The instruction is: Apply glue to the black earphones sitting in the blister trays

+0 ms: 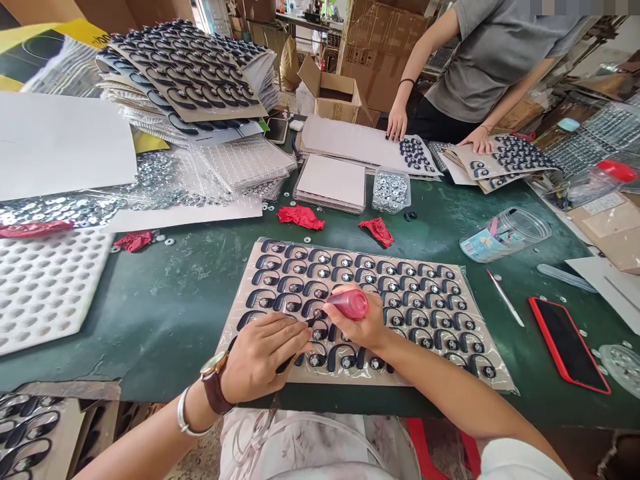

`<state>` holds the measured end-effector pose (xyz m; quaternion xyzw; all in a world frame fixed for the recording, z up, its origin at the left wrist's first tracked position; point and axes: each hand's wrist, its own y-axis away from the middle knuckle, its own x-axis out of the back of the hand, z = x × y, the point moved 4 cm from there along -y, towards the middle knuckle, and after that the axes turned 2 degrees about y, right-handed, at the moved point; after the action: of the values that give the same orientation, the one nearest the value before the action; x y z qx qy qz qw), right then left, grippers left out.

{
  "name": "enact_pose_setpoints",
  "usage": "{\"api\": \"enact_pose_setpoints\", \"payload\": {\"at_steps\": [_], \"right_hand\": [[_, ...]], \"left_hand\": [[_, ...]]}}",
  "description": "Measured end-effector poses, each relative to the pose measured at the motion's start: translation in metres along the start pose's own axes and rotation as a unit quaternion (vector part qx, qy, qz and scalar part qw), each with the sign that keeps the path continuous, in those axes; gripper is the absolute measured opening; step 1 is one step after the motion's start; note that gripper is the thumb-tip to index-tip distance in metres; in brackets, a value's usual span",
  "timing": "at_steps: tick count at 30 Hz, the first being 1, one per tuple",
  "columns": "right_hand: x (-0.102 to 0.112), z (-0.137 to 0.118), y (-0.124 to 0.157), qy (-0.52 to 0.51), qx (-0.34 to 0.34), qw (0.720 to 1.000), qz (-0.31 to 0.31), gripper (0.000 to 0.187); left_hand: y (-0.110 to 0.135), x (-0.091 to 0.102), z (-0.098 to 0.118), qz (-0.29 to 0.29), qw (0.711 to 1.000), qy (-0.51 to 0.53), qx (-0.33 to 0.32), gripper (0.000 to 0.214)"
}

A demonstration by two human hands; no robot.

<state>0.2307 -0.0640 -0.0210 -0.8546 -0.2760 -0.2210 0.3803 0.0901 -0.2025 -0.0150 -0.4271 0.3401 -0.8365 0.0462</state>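
two hands low over a flat sheet of black ear hooks (400, 293) on the green counter (165, 313). left hand (265, 357) pressing down on the sheet's near edge, fingers together and bent. right hand (363, 327) with fingers pinching a small red bottle (350, 304), tip aimed left at a hook. bottle likely light, smooth, squeezable; best gripped mid-body. sheet thin, floppy, best steadied flat.

Part of the lower rows of the parts sheet (400, 293) is covered by the left hand (263, 353) and right hand (363, 327). The red bottle (350, 304) is partly concealed within the right hand's grip, and its tip cannot be made out. The co-worker (495, 53) is cut off by the upper edge.
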Motion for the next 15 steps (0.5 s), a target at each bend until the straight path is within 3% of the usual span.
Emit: {"api": "enact_pose_setpoints", "payload": {"at_steps": [6, 15], "right_hand": [[0.0028, -0.0029, -0.0022, -0.007, 0.016, 0.999, 0.037, 0.013], [0.0045, -0.0047, -0.0043, -0.006, 0.016, 1.000, 0.024, 0.010]], "left_hand": [[-0.0006, -0.0001, -0.0003, 0.000, 1.000, 0.003, 0.006, 0.027], [0.0003, -0.0009, -0.0026, -0.004, 1.000, 0.004, 0.012, 0.027]]}}
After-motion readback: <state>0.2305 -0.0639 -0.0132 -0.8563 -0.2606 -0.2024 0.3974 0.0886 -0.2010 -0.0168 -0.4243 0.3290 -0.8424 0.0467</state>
